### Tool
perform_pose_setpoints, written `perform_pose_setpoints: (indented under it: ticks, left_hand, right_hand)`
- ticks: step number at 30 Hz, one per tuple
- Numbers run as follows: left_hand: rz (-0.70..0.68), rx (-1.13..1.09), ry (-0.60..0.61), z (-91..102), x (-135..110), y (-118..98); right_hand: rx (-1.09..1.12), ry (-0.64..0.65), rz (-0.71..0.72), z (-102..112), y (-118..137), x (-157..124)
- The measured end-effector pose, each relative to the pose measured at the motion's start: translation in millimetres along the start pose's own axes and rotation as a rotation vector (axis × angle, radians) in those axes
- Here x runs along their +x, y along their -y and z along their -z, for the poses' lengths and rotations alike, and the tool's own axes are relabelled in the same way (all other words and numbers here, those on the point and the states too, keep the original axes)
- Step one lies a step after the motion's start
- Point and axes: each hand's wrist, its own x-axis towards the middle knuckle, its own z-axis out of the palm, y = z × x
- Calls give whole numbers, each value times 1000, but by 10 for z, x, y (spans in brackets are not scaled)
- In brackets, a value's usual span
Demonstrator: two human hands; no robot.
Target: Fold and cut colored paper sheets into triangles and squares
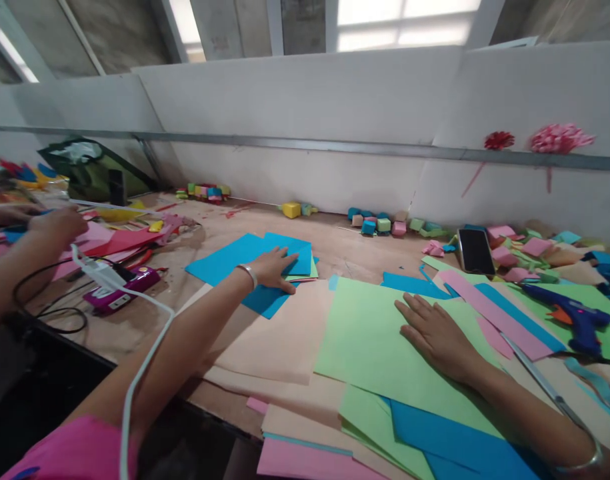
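My left hand [275, 268] reaches far forward and lies flat, fingers stretched out, on a stack of blue paper sheets [229, 261] with a light green sheet under its right edge. My right hand [435, 333] rests palm down, fingers spread, on a large light green sheet [365, 340] nearer to me. Neither hand grips anything. Peach sheets [279, 347] lie between the two stacks. More blue [455, 447] and pink sheets [305, 461] overlap at the table's near edge.
A blue glue gun [577, 320], a black phone [475, 251], scissors [539, 377] and paper strips lie at right. Small coloured paper cubes [379, 225] line the white back wall. Another person's hand [55, 223] works at left, near a magenta device [119, 287] with a white cable.
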Motion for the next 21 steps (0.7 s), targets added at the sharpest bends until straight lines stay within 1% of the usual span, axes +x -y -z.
perform_pose_setpoints:
  ticks: [1, 3, 5, 7, 10, 13, 16, 18, 20, 21]
  left_hand:
    - [16, -7, 26, -43, -10, 86]
    - [21, -18, 41, -127, -37, 162]
    - [10, -25, 15, -184, -64, 154]
    - [5, -30, -26, -198, -80, 124]
    - [40, -34, -112, -143, -85, 113]
    - [96, -46, -242, -21, -99, 103]
    - [99, -62, -368, 93, -136, -32]
    - [42, -73, -407, 116, -155, -205]
    - [-71, -82, -374, 82, -150, -398]
    - [-136, -85, -323, 50, -137, -484]
  right_hand:
    - [-5, -5, -1, 2, 4, 0]
    - [-13, -14, -1, 8, 13, -1]
    - [-18, -24, 3, 13, 20, -2]
    - [-18, -30, 7, 16, 22, -4]
    - [-8, -28, 9, 22, 18, -6]
    - [4, -15, 4, 31, 13, -2]
    - [11, -2, 0, 41, 14, 8]
    - [16, 3, -2, 50, 18, 16]
    - [25, 9, -3, 66, 26, 22]
    - [29, 14, -6, 76, 32, 23]
